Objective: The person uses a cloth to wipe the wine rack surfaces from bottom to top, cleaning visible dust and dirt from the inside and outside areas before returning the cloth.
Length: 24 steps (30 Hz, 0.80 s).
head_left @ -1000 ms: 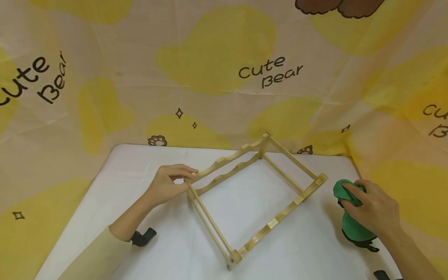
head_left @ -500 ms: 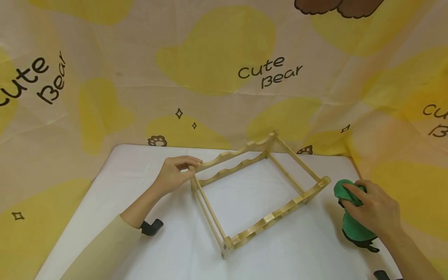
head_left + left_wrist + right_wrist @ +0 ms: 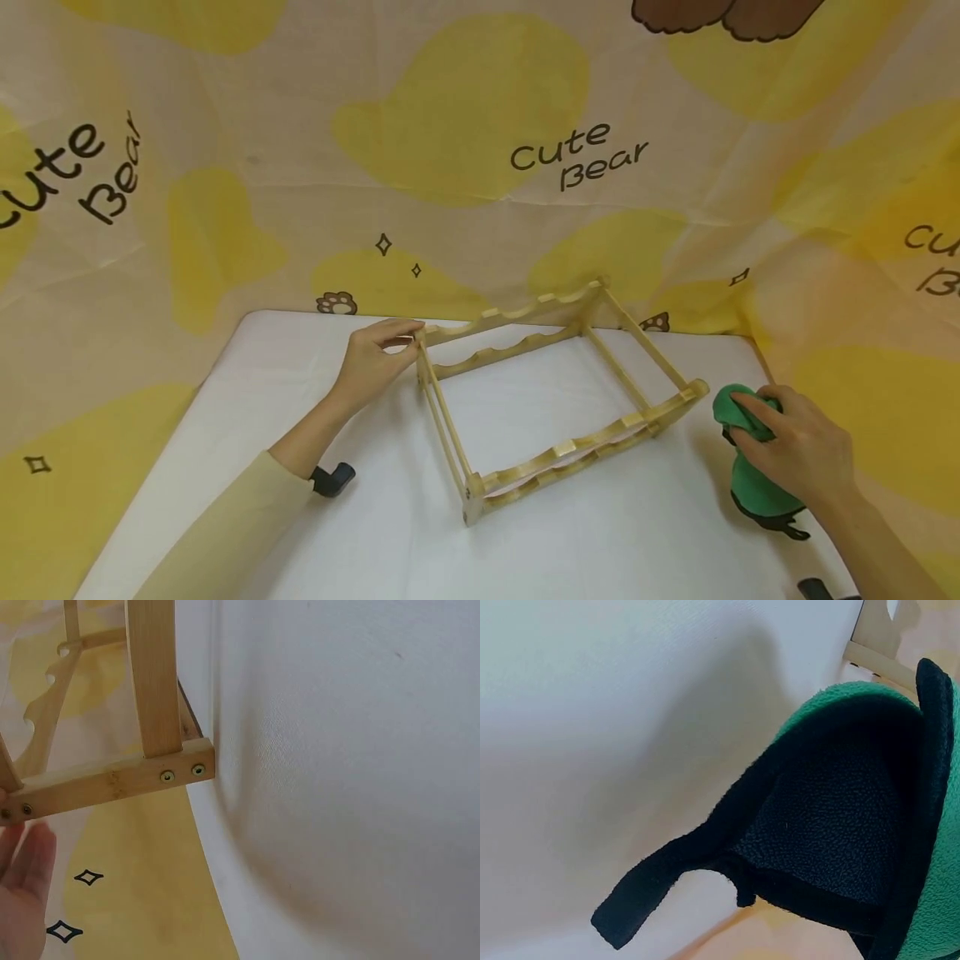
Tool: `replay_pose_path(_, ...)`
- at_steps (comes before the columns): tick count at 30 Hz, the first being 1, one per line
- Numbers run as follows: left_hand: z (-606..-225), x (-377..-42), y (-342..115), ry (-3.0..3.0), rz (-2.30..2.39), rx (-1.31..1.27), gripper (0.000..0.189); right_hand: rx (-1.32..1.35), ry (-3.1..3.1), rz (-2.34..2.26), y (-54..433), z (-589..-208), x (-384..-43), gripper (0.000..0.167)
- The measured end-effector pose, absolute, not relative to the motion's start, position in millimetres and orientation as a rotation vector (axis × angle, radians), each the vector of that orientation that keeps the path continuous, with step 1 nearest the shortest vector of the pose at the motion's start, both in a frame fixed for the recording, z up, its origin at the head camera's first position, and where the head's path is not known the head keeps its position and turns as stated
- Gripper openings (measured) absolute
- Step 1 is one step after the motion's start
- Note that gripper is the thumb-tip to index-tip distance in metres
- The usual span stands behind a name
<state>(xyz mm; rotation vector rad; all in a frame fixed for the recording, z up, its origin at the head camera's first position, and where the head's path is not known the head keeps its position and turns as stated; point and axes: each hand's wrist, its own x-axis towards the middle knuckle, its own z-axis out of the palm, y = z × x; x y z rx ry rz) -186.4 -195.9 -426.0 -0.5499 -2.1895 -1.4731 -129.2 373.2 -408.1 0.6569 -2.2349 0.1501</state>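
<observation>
A light wooden rack with scalloped rails and round rods stands on the white table. My left hand holds its far left corner, the thumb on one side and fingertips on top. In the left wrist view the rack's end bar shows screw heads, and part of the left hand reaches its end. To the right of the rack, my right hand grips a green cloth with black edging, bunched at the top. The right wrist view shows the cloth's dark inner side and a black strap.
A patterned yellow and beige curtain hangs close behind the white table and along both sides. A black curved object shows beside the left forearm, and another black object at the lower right edge.
The rack has turned clockwise as seen from above, its left end moving away from me together with my left hand. My right hand and the green cloth stay almost still.
</observation>
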Motion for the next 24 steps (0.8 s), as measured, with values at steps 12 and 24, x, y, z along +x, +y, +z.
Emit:
replay_pose_path(12, -415.2, -154.6, -182.7, -2.088, -0.925, -0.736, 0.032, 0.625, -2.275, 0.146, 372.3, -404.2, -127.9, 0.073)
replay_pose_path(24, -401.9, -99.1, -156.5, -1.947, -0.869, -1.02, 0.034, 0.629, -2.277, 0.141, 372.1, -404.2, -127.9, 0.074)
